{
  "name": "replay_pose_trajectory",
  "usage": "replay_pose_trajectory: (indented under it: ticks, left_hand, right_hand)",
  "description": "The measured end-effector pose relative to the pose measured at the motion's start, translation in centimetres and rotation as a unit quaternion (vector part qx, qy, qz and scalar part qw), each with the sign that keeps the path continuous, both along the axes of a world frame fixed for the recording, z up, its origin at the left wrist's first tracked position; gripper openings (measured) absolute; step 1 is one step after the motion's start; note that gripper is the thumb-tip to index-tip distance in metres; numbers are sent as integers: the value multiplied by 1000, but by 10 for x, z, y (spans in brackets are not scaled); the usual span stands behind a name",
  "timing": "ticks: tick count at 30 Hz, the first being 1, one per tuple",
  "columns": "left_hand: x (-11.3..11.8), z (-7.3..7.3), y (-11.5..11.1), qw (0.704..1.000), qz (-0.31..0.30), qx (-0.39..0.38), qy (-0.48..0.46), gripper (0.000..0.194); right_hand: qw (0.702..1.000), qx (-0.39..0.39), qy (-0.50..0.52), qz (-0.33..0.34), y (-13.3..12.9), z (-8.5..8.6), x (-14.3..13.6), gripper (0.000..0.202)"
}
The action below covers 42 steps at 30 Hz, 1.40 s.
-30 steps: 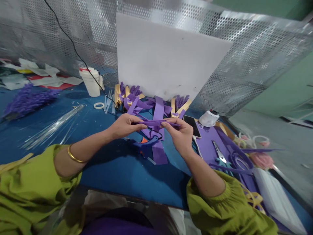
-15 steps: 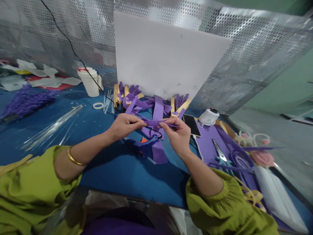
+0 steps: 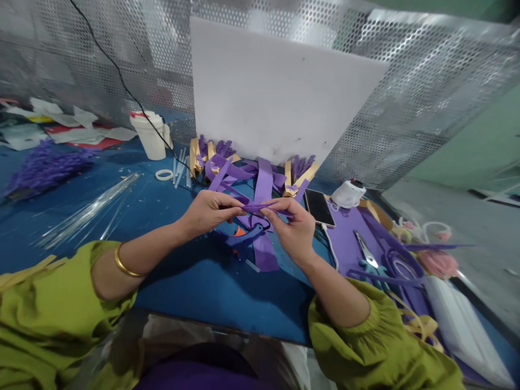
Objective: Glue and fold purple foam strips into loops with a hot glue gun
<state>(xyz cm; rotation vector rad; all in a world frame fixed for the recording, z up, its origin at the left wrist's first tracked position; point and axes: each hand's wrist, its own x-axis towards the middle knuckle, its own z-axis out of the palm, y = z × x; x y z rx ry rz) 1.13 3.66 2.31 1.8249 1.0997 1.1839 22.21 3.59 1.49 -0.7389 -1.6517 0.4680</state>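
Note:
A narrow purple strip [image 3: 254, 207], folded lengthwise, is pinched at one end by my left hand [image 3: 211, 213] and at the other by my right hand [image 3: 293, 225]. The two hands are close together above the blue table. Just below them lies a blue glue gun [image 3: 244, 238] with an orange part, its tip pointing toward a clear glue stick. Under the hands and behind them are wider purple ribbon strips [image 3: 264, 181], loose and overlapping. Whether the strip is ribbon or felt I cannot tell.
Small lavender bunches in gold wrap [image 3: 298, 170] stand at the back by a white board [image 3: 280, 86]. To the right are a phone [image 3: 320, 207] and scissors [image 3: 365, 251]. Left are a white cup [image 3: 149, 135], clear sticks [image 3: 91, 208] and purple flowers [image 3: 51, 168].
My fingers have drawn slightly closer along the purple strip, and less of it shows between them. Everything on the table stays where it was.

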Motion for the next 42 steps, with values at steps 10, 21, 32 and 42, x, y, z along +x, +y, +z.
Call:
replay_pose_trajectory:
  ticks: [10, 21, 32, 42]
  left_hand:
    - [0, -1, -3, 1000, -16, 22, -12, 18]
    - [2, 1, -5, 999, -10, 33, 2, 19]
    - [2, 2, -7, 996, -6, 81, 22, 15]
    - [2, 1, -9, 992, -7, 116, 58, 17]
  right_hand:
    - [998, 35, -41, 25, -4, -3, -1, 10]
    - [994, 47, -93, 38, -5, -5, -1, 7]
    - [992, 57, -103, 48, -4, -6, -2, 6]
    - [989, 69, -120, 42, -5, -2, -1, 5]
